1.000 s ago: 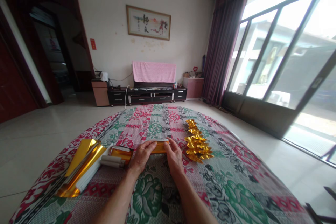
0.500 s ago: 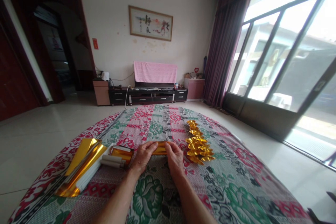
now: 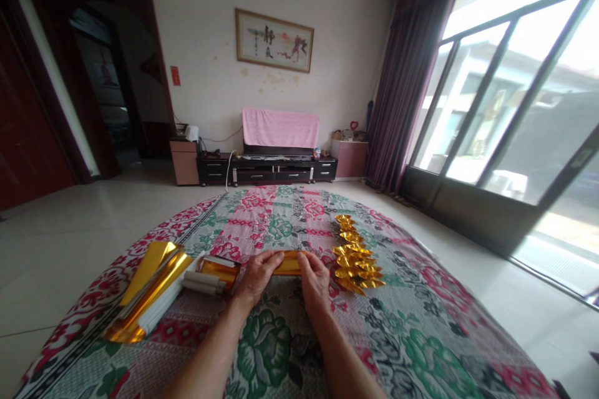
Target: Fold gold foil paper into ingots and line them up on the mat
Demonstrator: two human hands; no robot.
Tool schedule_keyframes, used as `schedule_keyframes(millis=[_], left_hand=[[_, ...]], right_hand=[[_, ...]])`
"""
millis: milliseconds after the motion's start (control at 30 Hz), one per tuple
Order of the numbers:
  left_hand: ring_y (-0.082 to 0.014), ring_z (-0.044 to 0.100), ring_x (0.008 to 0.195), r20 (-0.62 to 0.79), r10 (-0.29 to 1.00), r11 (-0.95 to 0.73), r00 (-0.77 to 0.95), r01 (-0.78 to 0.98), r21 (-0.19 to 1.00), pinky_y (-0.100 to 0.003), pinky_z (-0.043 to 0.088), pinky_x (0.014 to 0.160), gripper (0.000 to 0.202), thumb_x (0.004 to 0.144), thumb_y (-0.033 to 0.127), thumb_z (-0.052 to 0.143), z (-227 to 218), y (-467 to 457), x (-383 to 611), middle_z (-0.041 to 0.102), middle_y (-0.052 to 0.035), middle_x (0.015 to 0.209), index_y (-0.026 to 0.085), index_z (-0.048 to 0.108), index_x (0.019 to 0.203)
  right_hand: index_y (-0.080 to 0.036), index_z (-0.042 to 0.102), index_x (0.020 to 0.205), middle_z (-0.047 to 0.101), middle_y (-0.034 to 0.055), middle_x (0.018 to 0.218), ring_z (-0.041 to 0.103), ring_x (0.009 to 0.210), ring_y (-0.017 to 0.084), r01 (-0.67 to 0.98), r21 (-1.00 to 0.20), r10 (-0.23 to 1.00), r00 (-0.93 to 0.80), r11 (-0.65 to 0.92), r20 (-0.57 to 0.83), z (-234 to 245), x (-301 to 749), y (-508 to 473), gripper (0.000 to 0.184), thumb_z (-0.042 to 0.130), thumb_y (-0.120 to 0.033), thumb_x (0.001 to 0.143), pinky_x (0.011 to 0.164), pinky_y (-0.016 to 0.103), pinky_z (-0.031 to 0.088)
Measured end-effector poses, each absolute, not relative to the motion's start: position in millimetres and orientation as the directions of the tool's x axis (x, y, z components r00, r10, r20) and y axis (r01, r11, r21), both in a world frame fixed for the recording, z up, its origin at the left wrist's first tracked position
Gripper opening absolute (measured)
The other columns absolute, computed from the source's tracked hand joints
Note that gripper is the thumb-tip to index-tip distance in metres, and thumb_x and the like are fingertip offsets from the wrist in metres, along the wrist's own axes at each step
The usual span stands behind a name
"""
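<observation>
A folded strip of gold foil paper [image 3: 288, 264] is stretched between my two hands, just above the patterned cloth. My left hand [image 3: 260, 274] pinches its left end between thumb and fingers. At the right end, my right hand [image 3: 314, 278] grips it the same way. To the right lies a row of folded gold paper pieces [image 3: 358, 257] with pointed ends. Left of my hands is a stack of gold foil sheets [image 3: 152, 293] with white backs. Between that stack and my left hand sit rolled white-backed pieces [image 3: 203, 282].
The flowered cloth [image 3: 281, 349] covers the round surface under my hands. Beyond it stand a low black cabinet [image 3: 271, 173] and a screen draped with a pink towel [image 3: 281, 127]. Glass doors [image 3: 496, 106] and a purple curtain [image 3: 397, 87] are on the right.
The view has shifted slightly. Both hands keep their pinch on the gold paper strip, which now shows a little more of its flat face.
</observation>
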State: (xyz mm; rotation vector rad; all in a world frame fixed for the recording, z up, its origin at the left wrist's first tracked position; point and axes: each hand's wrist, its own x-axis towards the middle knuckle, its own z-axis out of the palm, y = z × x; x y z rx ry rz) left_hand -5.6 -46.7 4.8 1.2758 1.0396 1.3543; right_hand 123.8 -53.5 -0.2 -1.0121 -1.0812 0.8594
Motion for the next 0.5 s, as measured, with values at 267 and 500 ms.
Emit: schedule_keyframes(millis=[267, 500], left_hand=[[-0.0191, 0.059, 0.072, 0.192, 0.981, -0.192, -0.027, 0.000, 0.981, -0.029, 0.046, 0.069, 0.034, 0.070, 0.043, 0.058, 3.2, -45.8, -4.5, 0.068, -0.0037, 0.075, 0.016, 0.070, 0.087], [-0.0184, 0.058, 0.071, 0.210, 0.977, -0.210, -0.045, 0.012, 0.978, -0.027, 0.045, 0.067, 0.034, 0.070, 0.043, 0.058, 1.9, -45.5, -3.8, 0.068, -0.0038, 0.075, 0.015, 0.070, 0.085]], right_hand=[[-0.011, 0.068, 0.078, 0.059, 0.0005, 0.063, 0.051, 0.061, 0.014, 0.054, -0.948, 0.901, 0.299, 0.313, 0.315, -1.3, 126.6, -53.2, 0.039, 0.053, -0.046, 0.073, 0.058, 0.022, 0.042], [-0.013, 0.070, 0.081, 0.065, 0.0028, 0.068, 0.056, 0.066, 0.017, 0.199, -0.941, 0.898, 0.298, 0.274, 0.324, 3.6, 131.0, -53.4, 0.040, 0.051, -0.047, 0.074, 0.061, 0.023, 0.043]])
